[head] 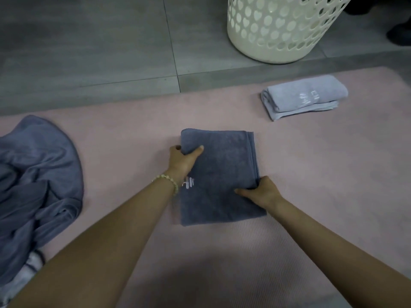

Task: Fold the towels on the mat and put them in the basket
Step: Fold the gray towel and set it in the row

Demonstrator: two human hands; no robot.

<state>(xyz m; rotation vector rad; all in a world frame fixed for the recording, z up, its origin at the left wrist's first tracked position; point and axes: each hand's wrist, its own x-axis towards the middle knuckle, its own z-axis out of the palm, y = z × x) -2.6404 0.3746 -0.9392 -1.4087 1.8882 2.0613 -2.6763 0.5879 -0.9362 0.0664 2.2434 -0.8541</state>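
Observation:
A dark blue towel, folded into a rectangle, lies in the middle of the pink mat. My left hand grips its far left edge, thumb on top and fingers under. My right hand pinches the near right edge, thumb on top. A folded light blue towel lies on the mat at the far right. A crumpled dark blue towel is heaped at the left. The white perforated basket stands on the floor beyond the mat.
Grey floor tiles run beyond the mat's far edge. A dark object sits at the upper right next to the basket. Light fabric with a dark band shows at the lower left.

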